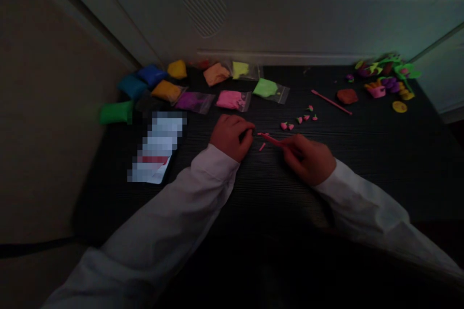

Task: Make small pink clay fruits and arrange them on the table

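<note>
My right hand [310, 158] grips a thin pink clay-modelling tool [273, 140], its tip pointing left and down at the dark tabletop. Under that tip lie small bits of pink clay [259, 133], and a short pink clay strip [262, 147] rests just nearer to me. Beside them, my left hand [231, 134] rests on the table with fingers curled and thumb and forefinger brought close together. Whether anything is pinched there is hidden. Beyond the tool sit several small pink clay shapes with green tops [283, 126], like strawberries.
Bags of coloured clay, among them a pink bag [232, 100] and a light green bag [266, 88], line the back left. A phone [157, 147] lies left. Another pink tool [331, 102], a brown-red clay lump [347, 96] and finished clay figures [375, 89] occupy the right.
</note>
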Motion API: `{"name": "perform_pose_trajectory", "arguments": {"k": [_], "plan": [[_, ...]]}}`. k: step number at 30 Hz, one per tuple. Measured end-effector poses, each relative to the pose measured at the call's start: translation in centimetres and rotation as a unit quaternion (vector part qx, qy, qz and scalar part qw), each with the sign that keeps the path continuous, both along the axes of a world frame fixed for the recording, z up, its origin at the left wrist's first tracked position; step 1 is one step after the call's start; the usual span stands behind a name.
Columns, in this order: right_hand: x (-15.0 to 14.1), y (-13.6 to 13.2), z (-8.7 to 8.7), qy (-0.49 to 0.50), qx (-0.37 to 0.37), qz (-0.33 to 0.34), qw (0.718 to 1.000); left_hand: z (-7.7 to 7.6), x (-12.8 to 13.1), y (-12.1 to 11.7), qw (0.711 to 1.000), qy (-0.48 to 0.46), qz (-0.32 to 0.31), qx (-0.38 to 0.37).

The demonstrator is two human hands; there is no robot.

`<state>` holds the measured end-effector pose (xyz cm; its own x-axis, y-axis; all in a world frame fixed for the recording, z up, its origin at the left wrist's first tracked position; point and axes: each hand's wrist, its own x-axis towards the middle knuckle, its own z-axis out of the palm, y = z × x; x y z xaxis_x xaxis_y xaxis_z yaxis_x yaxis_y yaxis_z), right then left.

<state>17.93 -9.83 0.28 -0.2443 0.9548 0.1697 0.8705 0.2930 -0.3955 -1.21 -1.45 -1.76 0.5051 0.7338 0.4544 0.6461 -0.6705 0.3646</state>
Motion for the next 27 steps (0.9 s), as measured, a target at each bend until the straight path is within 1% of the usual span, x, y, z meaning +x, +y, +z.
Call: {"name": "perform_pose_trajectory", "arguments": {"k": [7,27], "plan": [[-0.27,-0.4,-0.02,-0.017,-0.002,0.046,0.999,0.18,0.08,-0.1,1.0,-0.003,0.001,-0.005],[-0.55,-0.35,-0.35,-0.101,0.026,0.071,0.992,0.2,0.11,-0.12,1.0,-0.006,-0.006,0.003]]}}
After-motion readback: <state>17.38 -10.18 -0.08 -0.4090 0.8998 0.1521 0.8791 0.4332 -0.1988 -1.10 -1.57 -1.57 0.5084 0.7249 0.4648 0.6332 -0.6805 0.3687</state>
